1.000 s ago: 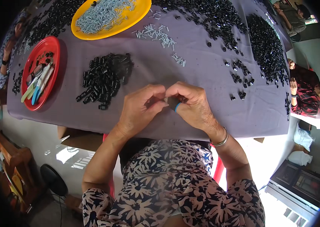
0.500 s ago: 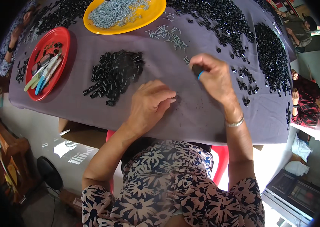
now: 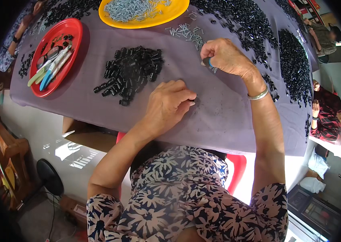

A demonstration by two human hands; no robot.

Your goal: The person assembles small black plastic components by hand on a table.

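Note:
My left hand (image 3: 169,104) rests on the cloth in front of me, thumb and forefinger pinched on a small black piece (image 3: 192,101) that barely shows. Farther out on the right, my right hand (image 3: 228,57) is curled round a black-and-blue handle (image 3: 207,61), most of it hidden in the palm. Its fingertips are just below a scatter of loose silver screws (image 3: 186,33). Left of my left hand lies a heap of short black cylindrical parts (image 3: 132,72).
A yellow plate (image 3: 160,19) full of screws stands at the back. At left, a red tray (image 3: 77,40) holds knife-like tools and small parts. Many black parts (image 3: 295,68) cover the right side. Other people (image 3: 330,109) sit around the grey-purple tablecloth (image 3: 219,125).
My right hand has moved away from me toward the loose screws, still holding the handle. My left hand keeps its pinch in nearly the same place. The view has shifted slightly.

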